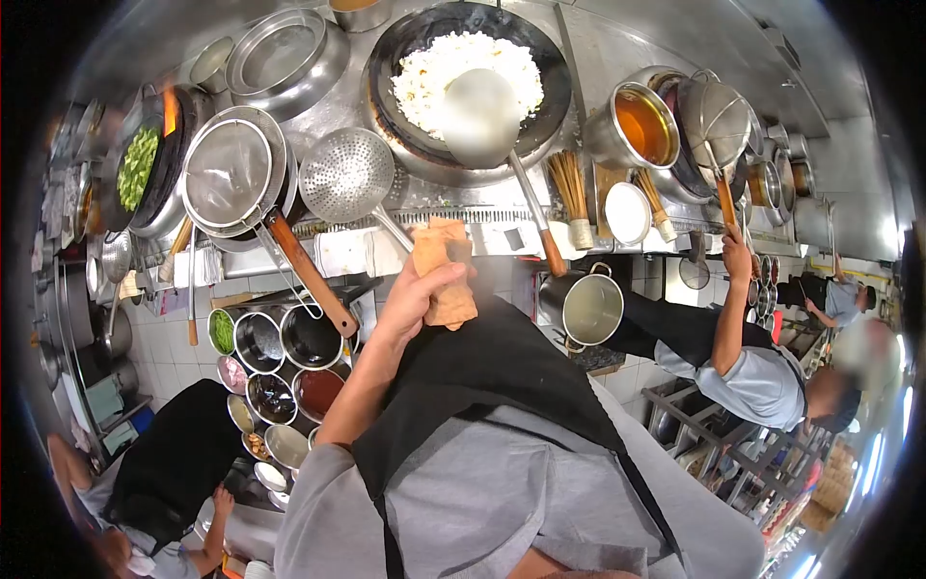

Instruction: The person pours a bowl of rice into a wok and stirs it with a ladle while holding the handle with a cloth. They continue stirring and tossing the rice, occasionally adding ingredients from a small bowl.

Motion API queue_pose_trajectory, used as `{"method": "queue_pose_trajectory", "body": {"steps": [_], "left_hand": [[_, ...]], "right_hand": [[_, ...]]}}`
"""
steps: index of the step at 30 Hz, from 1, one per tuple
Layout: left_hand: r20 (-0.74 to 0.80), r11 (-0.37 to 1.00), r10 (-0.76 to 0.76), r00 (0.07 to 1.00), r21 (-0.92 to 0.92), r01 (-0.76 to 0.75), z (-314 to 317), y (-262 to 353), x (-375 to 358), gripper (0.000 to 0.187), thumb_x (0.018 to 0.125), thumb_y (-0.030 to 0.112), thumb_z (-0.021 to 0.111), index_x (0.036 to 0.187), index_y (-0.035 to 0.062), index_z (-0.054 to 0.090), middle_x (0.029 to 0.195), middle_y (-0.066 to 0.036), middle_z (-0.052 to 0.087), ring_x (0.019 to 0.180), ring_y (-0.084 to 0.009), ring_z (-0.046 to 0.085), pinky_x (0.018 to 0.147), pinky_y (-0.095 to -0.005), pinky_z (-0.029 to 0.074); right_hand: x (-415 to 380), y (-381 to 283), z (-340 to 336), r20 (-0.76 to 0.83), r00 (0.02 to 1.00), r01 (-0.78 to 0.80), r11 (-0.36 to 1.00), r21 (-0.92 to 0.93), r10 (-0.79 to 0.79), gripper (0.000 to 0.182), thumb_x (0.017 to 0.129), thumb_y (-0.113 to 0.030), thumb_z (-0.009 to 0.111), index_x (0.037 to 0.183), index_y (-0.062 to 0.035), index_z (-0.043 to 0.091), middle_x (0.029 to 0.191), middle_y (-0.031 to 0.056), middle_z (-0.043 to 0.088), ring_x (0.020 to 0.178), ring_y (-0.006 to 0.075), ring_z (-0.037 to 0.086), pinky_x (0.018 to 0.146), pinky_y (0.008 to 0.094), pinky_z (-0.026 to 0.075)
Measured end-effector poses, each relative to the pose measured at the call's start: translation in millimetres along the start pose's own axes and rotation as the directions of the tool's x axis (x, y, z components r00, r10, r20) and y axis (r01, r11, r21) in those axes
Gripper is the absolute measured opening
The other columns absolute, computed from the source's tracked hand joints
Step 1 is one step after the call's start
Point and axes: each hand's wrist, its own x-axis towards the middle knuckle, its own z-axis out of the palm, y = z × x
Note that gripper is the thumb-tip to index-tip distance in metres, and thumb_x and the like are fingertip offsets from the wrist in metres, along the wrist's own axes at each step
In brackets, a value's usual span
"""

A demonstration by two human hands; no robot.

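Observation:
My left hand (422, 292) is closed around a folded orange-brown cloth (446, 280), held in front of my black apron at the stove's front edge. The metal handle of a perforated skimmer (347, 172) runs down to the cloth's top and overlaps it in this view. Ahead stands a large wok (384, 72) with white crumbly food (424, 82) in it. Over the wok's near side lies a big round ladle (479, 116), blurred at its bowl, its wooden handle end (553, 253) pointing toward me with no hand on it. My right hand is out of view.
Wire strainers (228, 169) sit left of the skimmer. Bamboo brushes (569, 188), a white bowl (628, 212) and a pot of orange liquid (644, 125) stand right. A co-worker's hand (738, 259) grips a strainer handle; another person (174, 473) works lower left beside ingredient tubs (258, 341).

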Motion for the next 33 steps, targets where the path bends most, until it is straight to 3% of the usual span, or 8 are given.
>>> {"method": "queue_pose_trajectory", "body": {"steps": [6,12,17,19,21,25,29,33], "left_hand": [[-0.119,0.994,0.108,0.987,0.036,-0.104,28,-16,-11,0.047,0.087,0.015,0.067,0.128,0.0019,0.048,0.1,-0.012,0.066,0.082,-0.0206,0.066,0.072,-0.0333,0.055],[0.061,0.989,0.104,0.993,0.1,-0.11,67,12,-23,0.051,0.087,0.014,0.069,0.13,0.004,0.046,0.102,-0.011,0.065,0.083,-0.0185,0.065,0.074,-0.0325,0.054],[0.05,0.994,0.057,0.997,0.095,-0.062,71,18,-26,0.05,0.087,0.015,0.069,0.13,0.0035,0.046,0.102,-0.012,0.065,0.083,-0.0189,0.065,0.074,-0.0328,0.055],[0.052,0.993,0.056,0.997,0.1,-0.061,74,20,-25,0.05,0.087,0.015,0.069,0.13,0.0032,0.046,0.102,-0.012,0.065,0.083,-0.0192,0.065,0.074,-0.0329,0.055],[0.05,0.995,0.051,0.997,0.082,-0.055,83,22,-27,0.049,0.086,0.015,0.069,0.129,0.0024,0.047,0.102,-0.013,0.064,0.083,-0.0201,0.065,0.074,-0.033,0.054],[0.046,0.986,0.032,0.998,0.16,-0.039,93,26,-25,0.047,0.086,0.017,0.066,0.127,0.0005,0.05,0.102,-0.013,0.064,0.082,-0.0209,0.065,0.073,-0.034,0.054],[0.153,0.856,-0.257,0.954,0.495,0.151,85,42,-11,0.055,0.081,0.011,0.065,0.131,-0.003,0.048,0.115,-0.012,0.063,0.105,-0.0217,0.061,0.089,-0.0326,0.049],[0.139,0.59,-0.553,0.822,0.762,0.268,63,28,26,0.058,0.08,0.012,0.067,0.133,-0.0023,0.049,0.119,-0.008,0.061,0.108,-0.0173,0.058,0.092,-0.0301,0.046]], "right_hand": [[20,-5,-15,-0.112,0.993,-0.035,0.994,-0.106,0.023,0.043,0.085,0.002,0.054,0.128,-0.0014,0.048,0.111,0.0069,0.061,0.082,0.0119,0.062,0.068,0.0224,0.052],[28,-27,-28,-0.224,0.974,-0.043,0.994,-0.099,0.02,0.033,0.084,0.001,0.058,0.117,-0.003,0.051,0.102,0.0056,0.061,0.077,0.0119,0.062,0.065,0.0243,0.053],[-26,-99,15,-0.455,0.886,-0.045,0.994,0.105,0.088,0.025,0.084,0.0,0.061,0.107,-0.0043,0.053,0.094,0.0045,0.062,0.074,0.0119,0.063,0.062,0.0259,0.054],[-83,-161,80,-0.342,0.906,-0.109,0.918,0.381,0.25,0.022,0.083,-0.001,0.062,0.103,-0.0049,0.054,0.091,0.004,0.062,0.072,0.012,0.063,0.06,0.0266,0.054],[-147,-227,159,0.031,0.928,-0.304,0.71,0.635,0.371,0.019,0.083,-0.001,0.063,0.1,-0.0054,0.055,0.088,0.0036,0.063,0.071,0.012,0.063,0.059,0.0272,0.055],[-237,-326,258,0.743,0.639,-0.768,0.21,0.605,0.197,0.014,0.082,-0.002,0.066,0.092,-0.0065,0.057,0.081,0.0027,0.063,0.068,0.012,0.064,0.057,0.0285,0.056],[-257,-349,300,0.915,0.402,-0.914,-0.036,0.404,0.04,0.011,0.083,-0.004,0.068,0.087,-0.0061,0.058,0.077,0.0027,0.064,0.068,0.0132,0.067,0.055,0.0291,0.056],[-253,-342,307,0.903,0.429,-0.897,-0.129,0.422,-0.034,0.012,0.085,-0.007,0.07,0.092,-0.005,0.061,0.079,0.0034,0.066,0.072,0.0138,0.068,0.057,0.0261,0.056]]}}
